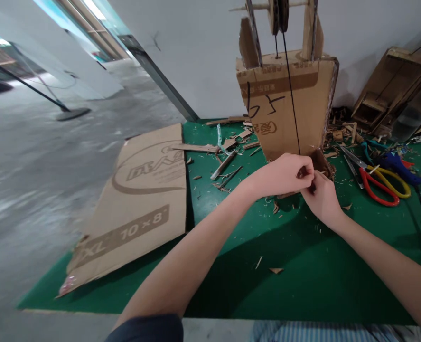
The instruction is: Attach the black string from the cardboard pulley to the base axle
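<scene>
My left hand (288, 173) is closed in a pinch, its fingertips meeting those of my right hand (322, 197), which is pinched too. A black string (293, 99) comes down from a cardboard pulley wheel (278, 14) and goes out of sight at my left hand. What lies between the right fingertips is too small to make out. Just behind the hands is a small open cardboard box (322, 164), partly hidden. Above it stands a tall cardboard tower (285, 104) marked with handwriting, its pulley on a wooden stick axle (260, 6) between upright supports.
Scissors (381, 183) with red and yellow handles and a blue glue gun (400, 166) lie at right. A flat cardboard sheet (139, 190) overhangs the left edge of the green table (231, 280). Cardboard scraps (228, 164) litter the back. Another cardboard structure (391, 85) leans at the wall.
</scene>
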A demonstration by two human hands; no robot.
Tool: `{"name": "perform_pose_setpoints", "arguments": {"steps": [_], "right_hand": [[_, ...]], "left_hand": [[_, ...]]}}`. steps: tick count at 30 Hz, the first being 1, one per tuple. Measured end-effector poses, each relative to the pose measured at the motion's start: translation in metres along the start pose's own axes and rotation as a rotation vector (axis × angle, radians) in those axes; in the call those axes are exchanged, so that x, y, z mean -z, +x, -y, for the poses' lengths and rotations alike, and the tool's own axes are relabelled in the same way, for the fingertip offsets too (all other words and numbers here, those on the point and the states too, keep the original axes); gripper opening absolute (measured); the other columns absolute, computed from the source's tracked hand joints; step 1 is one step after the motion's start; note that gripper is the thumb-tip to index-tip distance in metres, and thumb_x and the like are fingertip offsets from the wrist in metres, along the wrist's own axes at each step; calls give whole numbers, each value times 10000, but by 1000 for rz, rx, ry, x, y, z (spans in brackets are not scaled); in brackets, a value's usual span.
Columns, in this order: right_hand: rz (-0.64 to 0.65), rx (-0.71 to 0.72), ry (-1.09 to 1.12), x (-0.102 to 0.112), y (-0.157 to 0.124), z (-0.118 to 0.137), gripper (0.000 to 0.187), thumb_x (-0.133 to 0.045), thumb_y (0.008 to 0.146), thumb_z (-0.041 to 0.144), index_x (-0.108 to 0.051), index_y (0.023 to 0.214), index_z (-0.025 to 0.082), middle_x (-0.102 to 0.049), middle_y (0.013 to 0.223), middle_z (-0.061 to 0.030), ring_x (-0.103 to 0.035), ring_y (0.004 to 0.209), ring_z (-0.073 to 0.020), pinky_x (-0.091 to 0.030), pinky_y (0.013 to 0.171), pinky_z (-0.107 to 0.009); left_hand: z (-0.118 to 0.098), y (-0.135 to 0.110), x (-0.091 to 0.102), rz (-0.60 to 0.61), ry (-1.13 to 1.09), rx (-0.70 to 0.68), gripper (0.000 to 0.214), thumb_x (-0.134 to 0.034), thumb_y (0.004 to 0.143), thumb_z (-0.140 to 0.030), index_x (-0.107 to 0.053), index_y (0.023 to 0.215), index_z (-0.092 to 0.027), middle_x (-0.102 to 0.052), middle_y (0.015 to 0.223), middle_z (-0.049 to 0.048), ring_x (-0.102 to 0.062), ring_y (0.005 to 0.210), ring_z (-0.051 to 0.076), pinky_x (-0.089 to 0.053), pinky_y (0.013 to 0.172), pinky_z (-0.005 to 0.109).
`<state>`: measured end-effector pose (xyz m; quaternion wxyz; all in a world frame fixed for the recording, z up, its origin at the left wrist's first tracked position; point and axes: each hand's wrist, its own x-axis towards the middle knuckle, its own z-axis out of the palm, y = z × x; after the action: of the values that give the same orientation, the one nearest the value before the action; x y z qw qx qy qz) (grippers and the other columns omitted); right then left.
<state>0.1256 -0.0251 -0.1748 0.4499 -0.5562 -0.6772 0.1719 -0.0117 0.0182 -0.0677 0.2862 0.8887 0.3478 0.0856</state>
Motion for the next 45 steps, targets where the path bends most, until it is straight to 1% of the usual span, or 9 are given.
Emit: {"name": "perform_pose_setpoints", "arguments": {"steps": [6, 11, 16, 18, 22, 31, 37, 40, 45], "right_hand": [[26, 2, -146, 2, 5, -2, 33, -490, 774, 188, -490, 773, 221, -576, 829, -48, -559, 781, -202, -405, 656, -295], [13, 17, -179, 2, 5, -1, 74, -510, 817, 273, -471, 782, 222, -558, 816, -48, -550, 751, -197, -428, 661, -310], [-24, 14, -176, 1, 3, -4, 182, -507, 830, 286, -513, 984, 189, -544, 1064, -117, -583, 773, -184, -472, 651, -320], [5, 29, -221, 3, 3, -6, 224, -493, 850, 291, -530, 1038, 174, -540, 1137, -139, -601, 774, -185, -478, 644, -321], [106, 91, -360, 8, 5, -10, 204, -448, 913, 292, -595, 996, 178, -624, 1028, -96, -621, 797, -203, -464, 644, -305], [206, 159, -497, 14, 9, -10, 297, -381, 979, 259, -668, 995, 181, -672, 1051, -71, -644, 826, -187, -443, 636, -279], [217, 169, -522, 15, 8, -8, 304, -386, 961, 200, -689, 988, 206, -680, 1054, -62, -648, 787, -172, -417, 578, -268], [206, 178, -476, 13, 8, -12, 288, -395, 970, 247, -678, 998, 201, -683, 1040, -69, -655, 817, -181, -451, 614, -274], [123, 144, -211, 9, 8, -24, 206, -495, 917, 276, -607, 1071, 198, -669, 1070, -78, -663, 836, -191, -510, 705, -309]], "left_hand": [[-5, -1, 0, 3, 4, 25, 92, -505, 786, -225, -567, 749, -169, -650, 744, 14, -539, 615, 99, -397, 572, 244], [-3, -4, 6, 119, -49, 131, 119, -431, 812, -252, -514, 757, -186, -592, 627, 6, -494, 506, 100, -351, 467, 248], [1, -6, 17, 182, 56, 111, 196, -405, 836, -256, -432, 655, -185, -565, 665, 18, -458, 514, 97, -331, 472, 260], [3, -7, 21, 237, 46, 108, 219, -414, 833, -260, -429, 629, -183, -549, 635, 14, -456, 502, 97, -340, 472, 258], [9, -7, 25, 304, -117, 149, 216, -439, 799, -229, -442, 589, -178, -510, 584, 0, -479, 501, 94, -359, 461, 230], [11, -1, 14, 253, -486, 106, 261, -406, 824, -141, -438, 566, -166, -447, 549, -19, -395, 445, 54, -316, 441, 201], [8, 3, 1, 220, -546, 76, 263, -371, 858, -168, -392, 597, -188, -414, 502, -32, -357, 440, 65, -308, 455, 214], [8, 1, 8, 189, -438, 43, 245, -367, 853, -170, -385, 610, -188, -433, 519, -29, -377, 461, 68, -330, 481, 219], [14, -10, 27, 25, 234, 102, 171, -459, 838, -237, -477, 678, -179, -570, 662, 3, -459, 552, 102, -309, 511, 246]]}}
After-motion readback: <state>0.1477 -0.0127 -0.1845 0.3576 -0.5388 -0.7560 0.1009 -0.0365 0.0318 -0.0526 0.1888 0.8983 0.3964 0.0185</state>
